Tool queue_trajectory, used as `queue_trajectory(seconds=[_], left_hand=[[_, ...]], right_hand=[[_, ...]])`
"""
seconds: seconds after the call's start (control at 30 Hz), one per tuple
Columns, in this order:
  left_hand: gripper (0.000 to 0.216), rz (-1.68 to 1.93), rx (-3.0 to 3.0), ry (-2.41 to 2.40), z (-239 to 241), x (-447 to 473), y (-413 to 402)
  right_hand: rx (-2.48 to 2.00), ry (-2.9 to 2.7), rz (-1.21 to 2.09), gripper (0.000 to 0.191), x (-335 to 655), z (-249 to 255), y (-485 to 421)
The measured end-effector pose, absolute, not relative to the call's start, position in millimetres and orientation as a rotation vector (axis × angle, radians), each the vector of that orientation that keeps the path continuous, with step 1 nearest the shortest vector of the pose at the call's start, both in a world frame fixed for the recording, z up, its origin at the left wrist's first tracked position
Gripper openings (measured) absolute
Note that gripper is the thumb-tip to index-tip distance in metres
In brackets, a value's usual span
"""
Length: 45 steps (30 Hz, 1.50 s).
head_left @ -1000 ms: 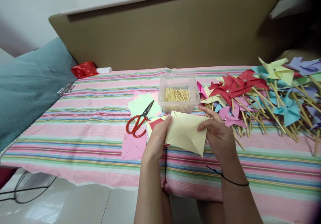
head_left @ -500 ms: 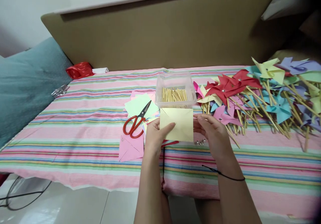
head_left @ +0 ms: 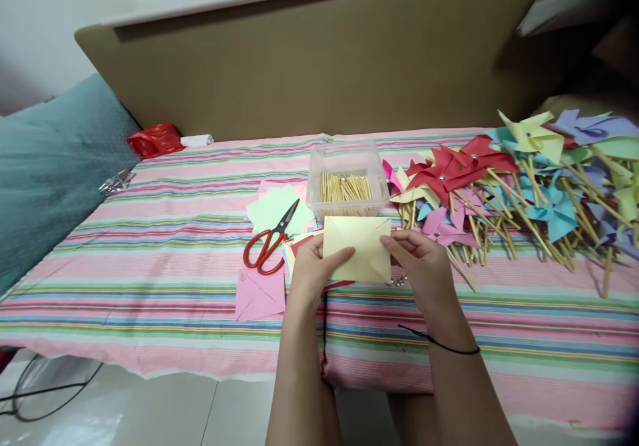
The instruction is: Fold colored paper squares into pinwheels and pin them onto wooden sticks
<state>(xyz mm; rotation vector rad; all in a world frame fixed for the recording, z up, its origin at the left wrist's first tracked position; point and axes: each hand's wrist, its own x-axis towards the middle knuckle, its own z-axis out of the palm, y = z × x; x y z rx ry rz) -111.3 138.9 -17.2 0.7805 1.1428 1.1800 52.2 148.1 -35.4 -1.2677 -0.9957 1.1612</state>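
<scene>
A square of pale yellow paper (head_left: 363,259) with diagonal lines at its corners is held up above the striped cloth. My left hand (head_left: 314,269) is closed on its left side, thumb across the front and fingers behind. At the paper's right edge, my right hand (head_left: 422,259) pinches it between thumb and fingers. Just beyond the paper stands a clear plastic box (head_left: 319,160) with many thin wooden sticks (head_left: 345,188) in it. Partly hidden by the paper, small metal fasteners (head_left: 398,280) lie near my right fingers.
Red-handled scissors (head_left: 272,239) rest on pastel paper sheets (head_left: 259,213) at the left. Nearer me lies a pink paper square (head_left: 257,295). Many finished paper pinwheels (head_left: 449,173) on sticks are heaped at the right. A red plastic bag (head_left: 156,141) sits at the back left.
My right hand has moved in and now grips the yellow paper's right edge. The paper has shifted slightly to the right, and my left hand still holds it.
</scene>
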Motion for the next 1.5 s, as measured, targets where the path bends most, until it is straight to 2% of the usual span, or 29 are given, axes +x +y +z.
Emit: queue_trajectory(seconds=[0.37, 0.5, 0.73, 0.87, 1.03, 1.23, 1.5], left_hand=[[0.033, 1.296, 0.734, 1.244, -22.3, -113.6, 142.2], [0.035, 1.311, 0.731, 1.228, -24.8, -116.7, 143.8], [0.036, 1.275, 0.762, 1.226, -20.7, -112.0, 143.4], [0.032, 1.261, 0.787, 1.218, -19.4, -110.4, 142.6], [0.034, 1.311, 0.759, 1.25, -19.7, -111.5, 143.7], [0.034, 1.315, 0.739, 1.246, -21.1, -114.0, 143.9], [0.033, 1.226, 0.806, 1.177, -20.9, -111.7, 141.7]], right_hand=[[-1.11, -1.079, 1.282, 0.025, 57.9, -29.3, 144.3], [-1.062, -1.295, 1.304, 0.019, 63.0, -31.8, 142.8], [-1.034, -1.297, 1.253, 0.013, 58.6, -32.3, 144.4], [-1.156, -1.256, 1.159, 0.016, 54.0, -32.9, 144.6], [-1.144, -1.27, 1.264, 0.02, 57.8, -34.1, 142.7], [-0.983, -1.385, 1.332, 0.008, 61.2, -32.5, 144.0], [-1.174, -1.151, 1.152, 0.019, 40.2, -34.9, 144.8]])
